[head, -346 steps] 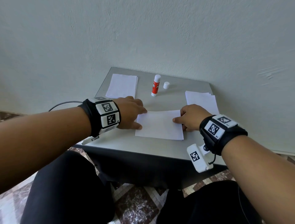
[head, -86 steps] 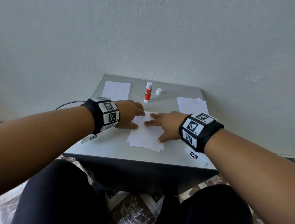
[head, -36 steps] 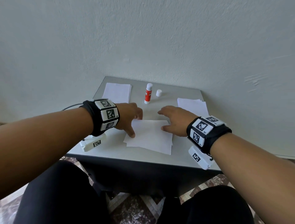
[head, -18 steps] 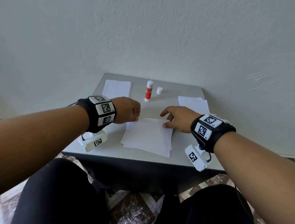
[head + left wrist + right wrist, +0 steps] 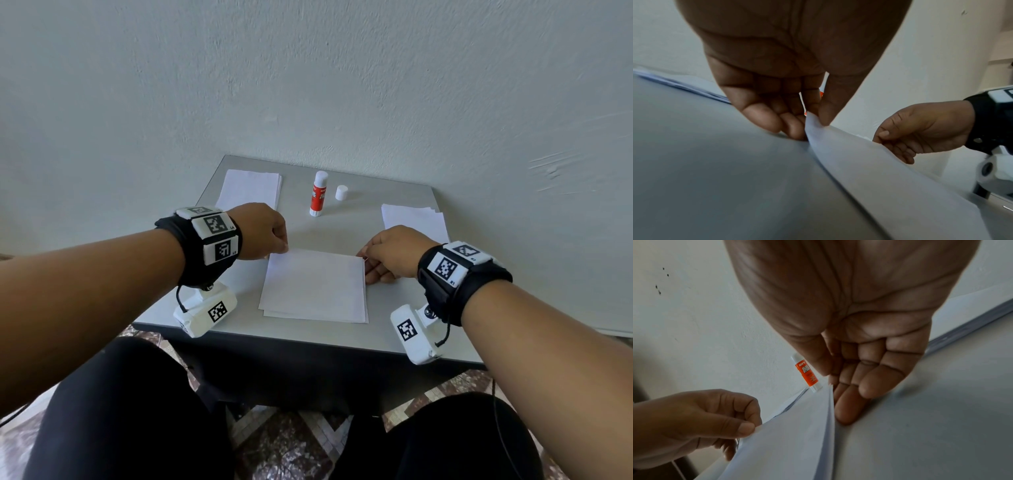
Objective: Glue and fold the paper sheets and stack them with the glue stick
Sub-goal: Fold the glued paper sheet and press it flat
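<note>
Both hands have left off pressing: left hand [image 5: 262,231] and right hand [image 5: 390,251] now pinch the sheet's [image 5: 313,284] far corners. Likely it gets lifted next.

Both hands [image 5: 260,233] now pinch folded sheet's [image 5: 313,286] far corners, w/ corners lifted

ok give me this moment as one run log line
left hand: pinches far left corner of folded white paper sheet | right hand: pinches far right corner | orange-and-white glue stick: upright, uncapped

Pale textured wall [image 5: 308,85], small grey table [image 5: 394,212], perhaps marbled floor tiles [image 5: 291,445]
</note>
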